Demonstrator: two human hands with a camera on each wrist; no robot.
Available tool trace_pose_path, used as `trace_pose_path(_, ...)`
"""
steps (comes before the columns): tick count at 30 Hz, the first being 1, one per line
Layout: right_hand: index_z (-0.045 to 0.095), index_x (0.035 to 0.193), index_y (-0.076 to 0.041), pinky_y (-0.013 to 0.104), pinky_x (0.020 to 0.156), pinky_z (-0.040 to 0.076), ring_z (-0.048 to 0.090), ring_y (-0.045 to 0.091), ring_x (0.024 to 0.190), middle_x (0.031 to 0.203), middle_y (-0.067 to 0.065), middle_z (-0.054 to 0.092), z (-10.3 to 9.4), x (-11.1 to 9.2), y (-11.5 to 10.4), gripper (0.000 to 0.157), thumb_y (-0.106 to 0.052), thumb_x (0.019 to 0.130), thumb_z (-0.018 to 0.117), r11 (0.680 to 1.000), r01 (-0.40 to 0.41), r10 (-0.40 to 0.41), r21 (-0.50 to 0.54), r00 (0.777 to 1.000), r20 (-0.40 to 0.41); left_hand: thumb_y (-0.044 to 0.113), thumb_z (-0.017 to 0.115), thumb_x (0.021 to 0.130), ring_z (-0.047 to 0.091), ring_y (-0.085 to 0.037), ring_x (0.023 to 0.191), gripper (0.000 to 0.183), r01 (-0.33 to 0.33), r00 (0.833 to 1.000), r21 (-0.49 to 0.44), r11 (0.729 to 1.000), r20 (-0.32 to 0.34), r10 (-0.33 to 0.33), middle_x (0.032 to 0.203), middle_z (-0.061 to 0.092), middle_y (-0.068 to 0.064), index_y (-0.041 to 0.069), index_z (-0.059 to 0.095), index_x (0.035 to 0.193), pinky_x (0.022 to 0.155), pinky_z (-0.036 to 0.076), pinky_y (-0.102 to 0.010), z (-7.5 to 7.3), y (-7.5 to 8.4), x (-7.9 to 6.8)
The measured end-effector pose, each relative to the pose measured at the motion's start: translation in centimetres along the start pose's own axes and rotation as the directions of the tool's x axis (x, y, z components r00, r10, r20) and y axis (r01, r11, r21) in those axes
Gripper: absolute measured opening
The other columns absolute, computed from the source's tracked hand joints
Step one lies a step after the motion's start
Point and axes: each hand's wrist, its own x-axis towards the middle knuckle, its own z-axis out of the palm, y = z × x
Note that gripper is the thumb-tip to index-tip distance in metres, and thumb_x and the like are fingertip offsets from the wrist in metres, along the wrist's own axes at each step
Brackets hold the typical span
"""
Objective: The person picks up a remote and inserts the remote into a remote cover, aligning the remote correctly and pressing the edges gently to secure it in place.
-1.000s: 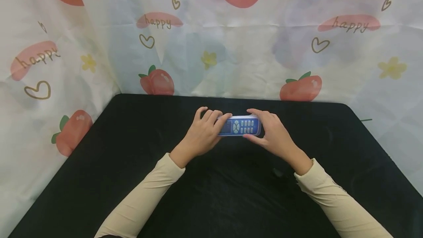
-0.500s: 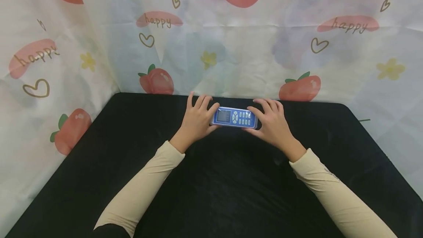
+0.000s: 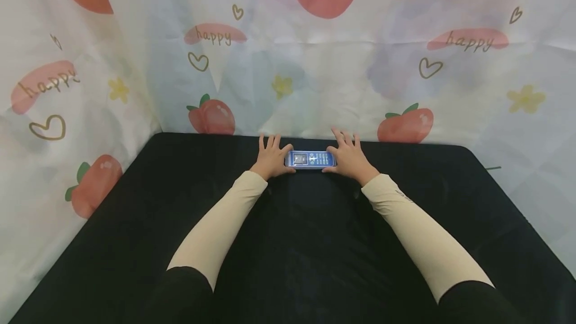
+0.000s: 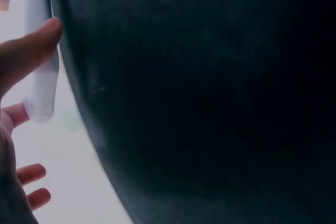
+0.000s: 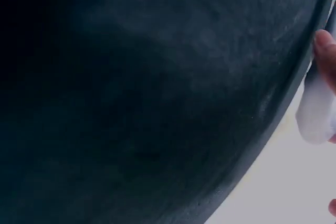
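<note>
A remote control [image 3: 310,159] with a blue face, a small grey screen at its left and rows of pale buttons lies lengthwise between both hands, near the far edge of the table. My left hand [image 3: 271,159] pinches its left end between thumb and index finger, the other fingers spread away. At the right end my right hand [image 3: 352,160] pinches it the same way. In the left wrist view the thumb presses along the whitish side of the remote [image 4: 44,87]. Only a rounded whitish end of the remote [image 5: 315,111] shows beside the thumb in the right wrist view.
A black-covered table [image 3: 306,244] with rounded far corners spreads under both arms. A cloth curtain [image 3: 333,79] printed with strawberries, hearts and "happy" hangs behind it and along the left side.
Both hands have reached farther forward with the remote, which looks smaller and slightly left of where it was. The right hand has shifted left, and both arms have straightened.
</note>
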Motion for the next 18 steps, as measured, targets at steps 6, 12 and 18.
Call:
trace_pose_path(6, 0.061, 0.119, -0.011, 0.067, 0.109, 0.013, 0.016, 0.045, 0.140, 0.157, 0.021, 0.010, 0.5, 0.8, 0.1, 0.061, -0.054, 0.077, 0.069, 0.999, -0.051, 0.049, 0.015, 0.994, 0.102, 0.065, 0.055, 0.082, 0.013, -0.029, 0.145, 0.066, 0.007, 0.997, -0.062, 0.998, 0.071, -0.003, 0.155, 0.019, -0.011, 0.030, 0.042, 0.137, 0.114, 0.003, -0.059, 2.3, -0.9, 2.1)
trace_pose_path(12, 0.043, 0.141, -0.013, 0.067, 0.109, 0.012, 0.015, 0.043, 0.142, 0.156, 0.019, 0.017, 0.4, 1.2, 0.1, 0.076, -0.057, 0.083, 0.060, 0.996, -0.092, 0.090, -0.002, 0.971, 0.223, 0.060, 0.050, 0.087, 0.005, -0.028, 0.148, 0.074, 0.056, 0.981, -0.105, 0.993, 0.189, -0.035, 0.160, 0.005, -0.011, 0.030, 0.022, 0.149, 0.116, 0.001, -0.056, 0.7, -0.7, 1.5)
trace_pose_path(18, 0.018, 0.150, -0.006, 0.066, 0.110, 0.011, 0.009, 0.040, 0.144, 0.157, 0.018, 0.014, 0.6, 1.4, 0.2, 0.088, -0.056, 0.087, 0.054, 0.990, -0.128, 0.104, 0.053, 0.937, 0.332, 0.063, 0.046, 0.088, 0.003, -0.027, 0.148, 0.088, 0.077, 0.969, -0.134, 0.988, 0.243, -0.043, 0.160, -0.001, -0.010, 0.026, 0.000, 0.152, 0.116, -0.001, -0.056, 0.6, -0.9, 1.3)
